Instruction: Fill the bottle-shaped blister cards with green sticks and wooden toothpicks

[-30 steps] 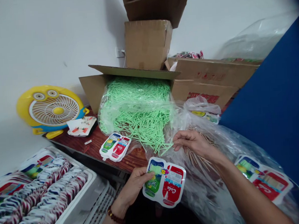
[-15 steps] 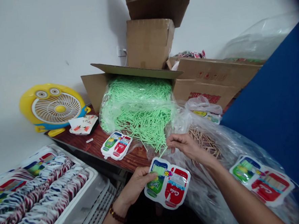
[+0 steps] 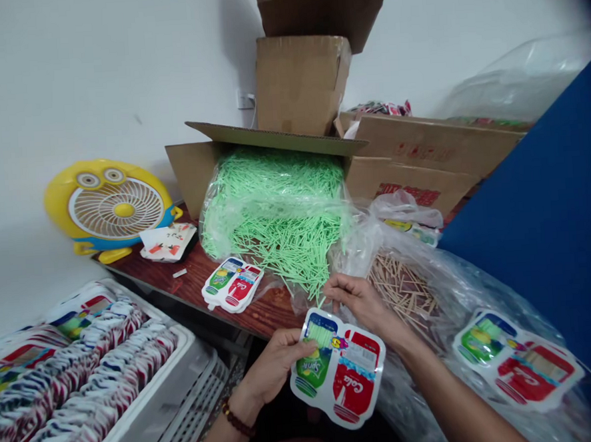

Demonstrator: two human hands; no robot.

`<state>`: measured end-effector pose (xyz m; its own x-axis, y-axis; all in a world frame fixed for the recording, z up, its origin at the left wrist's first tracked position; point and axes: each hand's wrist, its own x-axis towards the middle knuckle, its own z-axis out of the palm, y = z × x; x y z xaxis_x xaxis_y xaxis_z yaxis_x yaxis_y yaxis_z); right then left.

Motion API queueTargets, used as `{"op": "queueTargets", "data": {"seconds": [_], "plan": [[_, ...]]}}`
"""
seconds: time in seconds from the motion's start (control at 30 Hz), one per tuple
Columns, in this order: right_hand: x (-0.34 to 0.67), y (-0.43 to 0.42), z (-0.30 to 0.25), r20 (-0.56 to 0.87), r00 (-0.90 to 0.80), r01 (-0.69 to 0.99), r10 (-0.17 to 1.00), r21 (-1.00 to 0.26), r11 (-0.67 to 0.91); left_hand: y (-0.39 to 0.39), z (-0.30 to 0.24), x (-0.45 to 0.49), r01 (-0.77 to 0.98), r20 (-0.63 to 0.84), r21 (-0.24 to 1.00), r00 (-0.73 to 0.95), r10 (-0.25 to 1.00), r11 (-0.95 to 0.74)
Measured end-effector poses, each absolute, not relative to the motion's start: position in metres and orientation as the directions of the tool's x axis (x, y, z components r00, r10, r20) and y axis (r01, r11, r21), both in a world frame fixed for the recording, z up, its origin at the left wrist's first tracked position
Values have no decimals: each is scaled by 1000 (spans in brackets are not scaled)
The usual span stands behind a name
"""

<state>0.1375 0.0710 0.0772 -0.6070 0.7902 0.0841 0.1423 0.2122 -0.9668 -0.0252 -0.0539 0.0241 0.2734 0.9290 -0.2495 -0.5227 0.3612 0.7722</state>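
My left hand [image 3: 286,358] grips a jar-shaped plastic packet [image 3: 337,368] by its left side, thumb on the front. The packet has a green Sprite half and a red Cola half, and pale green sticks show through the Sprite half's window. At its top left edge my right hand [image 3: 355,301] is pinched on a thin green stick [image 3: 322,302], whose lower end meets the packet's top. Just beyond lies a heap of loose green sticks [image 3: 297,247], spilling from a plastic-lined carton. Brown sticks [image 3: 404,291] lie on plastic beside my right forearm.
More packets lie on the table [image 3: 233,285] and on the plastic at right [image 3: 517,361]. A white crate [image 3: 176,361] full of packets stands at lower left. A yellow fan [image 3: 119,208], cartons [image 3: 302,84] and a blue panel [image 3: 530,220] surround the table.
My right hand has come down and slightly left, bringing the green stick to the packet's top edge. The packet has shifted a little right in my left hand, and the view has moved slightly.
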Motion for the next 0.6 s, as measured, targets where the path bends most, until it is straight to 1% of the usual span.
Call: {"op": "queueTargets", "data": {"seconds": [0.13, 0.3, 0.4, 0.5, 0.6], "plan": [[135, 61, 74, 17, -638, 135, 770, -982, 133, -53, 22, -24, -529, -253, 764, 281, 926, 370], [132, 56, 69, -20, -546, 79, 838, -997, 28, -55, 21, -23, -497, -266, 783, 278, 923, 375], [134, 54, 67, -51, -520, 107, 853, -994, 6, -55, 21, -22, -488, -279, 785, 272, 921, 381], [138, 52, 68, -57, -541, 140, 839, -990, 23, -55, 20, -21, -504, -278, 775, 272, 921, 382], [145, 52, 71, 8, -602, 163, 798, -977, 134, -55, 19, -20, -522, -280, 760, 276, 919, 388]]}}
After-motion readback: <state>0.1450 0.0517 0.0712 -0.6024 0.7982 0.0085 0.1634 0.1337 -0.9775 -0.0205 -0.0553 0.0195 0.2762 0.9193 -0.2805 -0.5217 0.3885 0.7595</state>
